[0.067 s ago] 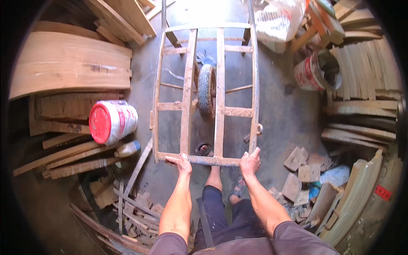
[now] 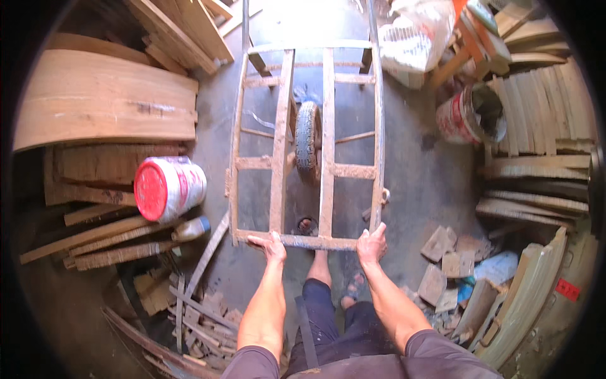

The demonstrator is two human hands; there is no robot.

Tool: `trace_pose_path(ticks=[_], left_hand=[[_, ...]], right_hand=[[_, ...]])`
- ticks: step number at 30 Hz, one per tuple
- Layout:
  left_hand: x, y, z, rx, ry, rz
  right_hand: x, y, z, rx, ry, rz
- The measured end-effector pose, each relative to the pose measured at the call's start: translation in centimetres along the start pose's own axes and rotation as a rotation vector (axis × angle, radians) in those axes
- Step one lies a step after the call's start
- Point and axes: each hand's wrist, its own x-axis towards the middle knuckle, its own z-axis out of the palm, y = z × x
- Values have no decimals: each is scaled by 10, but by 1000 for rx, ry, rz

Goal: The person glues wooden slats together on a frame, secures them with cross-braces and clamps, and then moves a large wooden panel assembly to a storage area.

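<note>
A rusty metal wheelbarrow frame point(image 2: 327, 170) stretches away in front of me, with two lengthwise bars, short crosspieces and side rails. Under its middle stands a black-tyred wheel point(image 2: 307, 139). My left hand point(image 2: 270, 246) is closed on the near crossbar toward its left end, its thumb side along the top. At the crossbar's right corner my right hand point(image 2: 372, 244) grips, fingers partly hidden by the metal. My feet are beneath and behind the near end.
Wooden boards point(image 2: 113, 98) and a red-lidded bucket point(image 2: 167, 189) line the left. To the right are an open bucket point(image 2: 467, 114), stacked planks point(image 2: 536, 158) and loose blocks point(image 2: 435, 281). A white sack point(image 2: 416, 38) lies far right, and scrap wood point(image 2: 208, 322) lies near left.
The frame and its surroundings appear slightly lower in the picture. Both hands keep their hold on the crossbar.
</note>
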Motion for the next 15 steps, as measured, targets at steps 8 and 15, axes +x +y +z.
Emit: trace_pose_path(ticks=[8,15], left_hand=[[104,171,58,44,-58,-153],[205,328,70,270,-239,-190]], right_hand=[[139,-147,-7,-28,134,-159],[260,-295,-21,-19,176,-194]])
